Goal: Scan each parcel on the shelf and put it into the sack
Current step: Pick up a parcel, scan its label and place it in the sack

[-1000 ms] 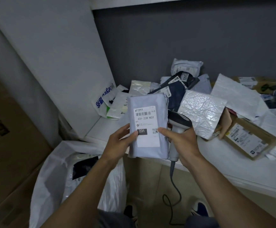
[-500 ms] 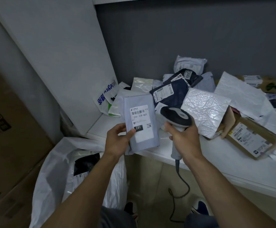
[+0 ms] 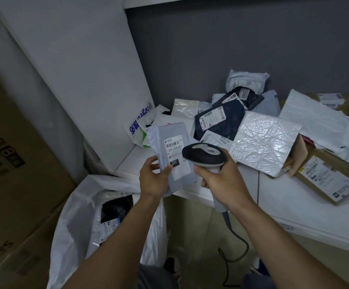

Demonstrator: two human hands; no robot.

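My left hand [image 3: 153,180] grips a pale grey parcel [image 3: 170,138] with a white barcode label, held upright over the shelf's front edge. My right hand [image 3: 221,180] grips the handle of a corded barcode scanner [image 3: 203,156], whose dark head sits just right of the label and covers its lower right corner. The white sack [image 3: 75,222] stands open on the floor below left, with a black parcel [image 3: 115,209] inside. Several more parcels lie heaped on the white shelf [image 3: 284,205], among them a dark blue bag [image 3: 225,122] and a silver bubble mailer [image 3: 261,142].
A brown cardboard box [image 3: 327,176] lies on the shelf at right, with white mailers behind it. Large cardboard cartons [image 3: 13,163] stand at left. A white upright panel [image 3: 75,69] bounds the shelf's left side. The scanner cable [image 3: 236,243] hangs to the floor.
My right hand let go of the parcel's edge and brought the scanner up and left, in front of the label. My left hand now holds the parcel alone, lower and tilted.
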